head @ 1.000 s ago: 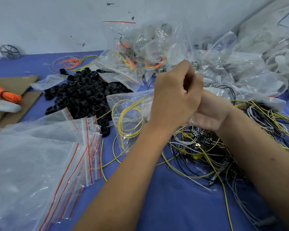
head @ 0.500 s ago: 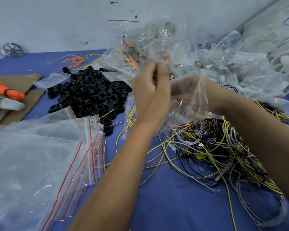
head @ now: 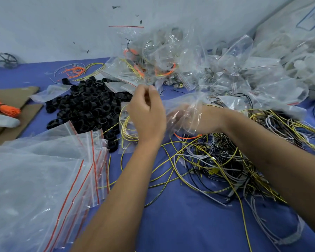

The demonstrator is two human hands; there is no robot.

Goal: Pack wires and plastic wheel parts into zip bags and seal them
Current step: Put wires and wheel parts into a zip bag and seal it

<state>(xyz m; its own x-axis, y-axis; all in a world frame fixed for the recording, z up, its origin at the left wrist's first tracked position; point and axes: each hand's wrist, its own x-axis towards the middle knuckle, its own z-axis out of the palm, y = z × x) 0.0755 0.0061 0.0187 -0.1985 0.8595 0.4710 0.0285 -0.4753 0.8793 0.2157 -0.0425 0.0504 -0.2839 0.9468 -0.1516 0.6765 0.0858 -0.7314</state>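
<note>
No readable text, brand or number anywhere; only a blue-outlined label (head: 311, 14) on the pale carton (head: 287, 30) at upper right, its print too blurred to make out

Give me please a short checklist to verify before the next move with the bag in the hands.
1. Bag held by both hands: ok; left hand pinches its edge, right hand is seen through the plastic.
2. Bag off the table: ok, lifted above the loose wires.
3. Wires in this bag: cannot tell; an orange wire shows at its lower edge, inside or behind is unclear.
4. Wheel part inside: cannot tell; the black parts lie in a pile at the left.
5. Zip closed: cannot tell, the strip is hidden.
6. Empty bags at hand: ok.
</note>
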